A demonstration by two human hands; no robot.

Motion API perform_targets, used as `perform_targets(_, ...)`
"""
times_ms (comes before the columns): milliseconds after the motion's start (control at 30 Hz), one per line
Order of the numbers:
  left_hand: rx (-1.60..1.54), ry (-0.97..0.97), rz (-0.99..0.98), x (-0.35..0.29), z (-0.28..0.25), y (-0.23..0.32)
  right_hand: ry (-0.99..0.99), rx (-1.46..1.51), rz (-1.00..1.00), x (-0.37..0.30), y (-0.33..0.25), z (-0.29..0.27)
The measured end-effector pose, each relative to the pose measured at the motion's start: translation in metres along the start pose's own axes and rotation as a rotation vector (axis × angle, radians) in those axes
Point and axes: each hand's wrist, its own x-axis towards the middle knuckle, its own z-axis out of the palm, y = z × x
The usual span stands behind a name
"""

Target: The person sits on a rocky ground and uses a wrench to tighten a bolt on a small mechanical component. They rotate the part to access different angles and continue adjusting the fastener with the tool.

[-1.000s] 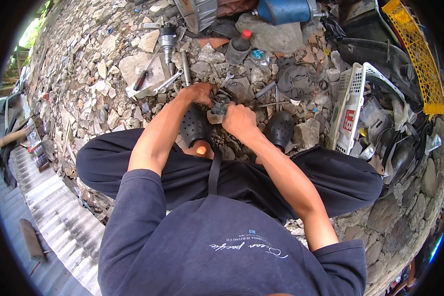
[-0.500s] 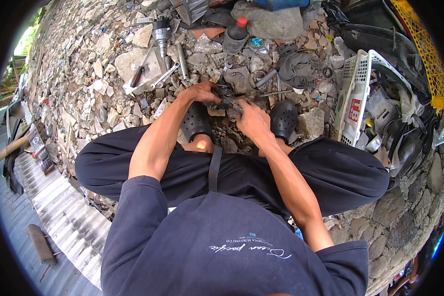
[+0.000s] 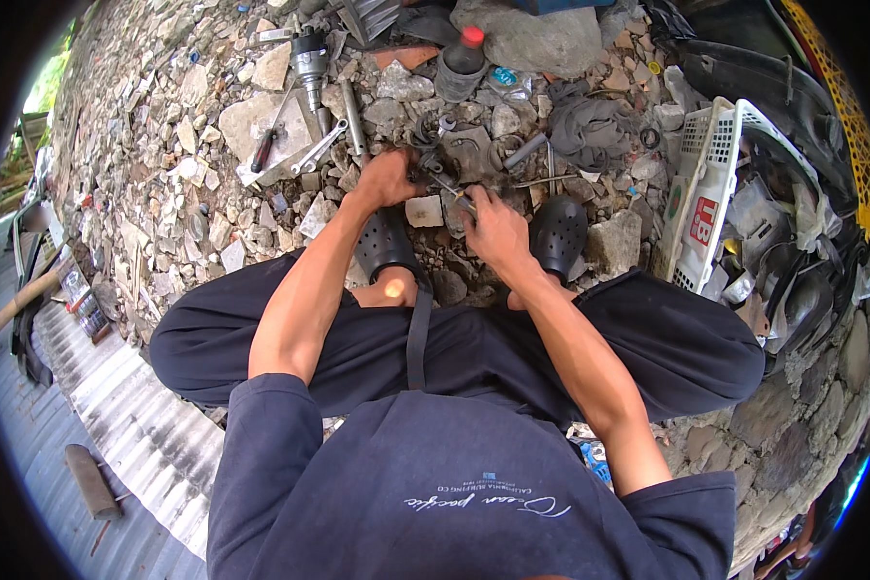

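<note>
My left hand point(image 3: 389, 178) is closed round a dark, greasy metal part point(image 3: 427, 162), above the stones between my feet. My right hand point(image 3: 500, 230) pinches a slim metal tool point(image 3: 445, 183), whose shaft points up and left and meets the part. The tool's tip is too small to make out, and its other end is hidden in my fingers. Black clogs point(image 3: 385, 242) show beneath my hands, one on each side. Past the part lie a grey metal tube point(image 3: 524, 153) and a dark ring-shaped piece point(image 3: 501, 150).
At the far left, a power drill point(image 3: 309, 63), a combination wrench point(image 3: 321, 147) and a screwdriver point(image 3: 264, 150) lie about a flat stone. A red-capped bottle point(image 3: 467, 53) stands behind. On the right is a white plastic crate point(image 3: 710, 208) beside piled scrap. Corrugated sheets point(image 3: 116, 416) lie left.
My left hand has shifted slightly left and turned, so its fingers now wrap the dark part lower down. The slim tool in my right hand shows more clearly. My view has tilted slightly.
</note>
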Motion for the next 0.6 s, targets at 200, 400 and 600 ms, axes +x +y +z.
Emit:
perform_targets(200,-0.074,0.03,-0.004,0.013,0.003,-0.009,0.046,0.028,-0.004,0.004,-0.002,0.004)
perform_targets(400,-0.184,-0.06,-0.042,0.027,-0.007,-0.02,0.01,0.007,-0.01,0.023,-0.011,-0.009)
perform_targets(600,-0.296,-0.064,0.005,0.031,-0.009,-0.028,-0.06,-0.002,0.04,0.041,-0.014,-0.01)
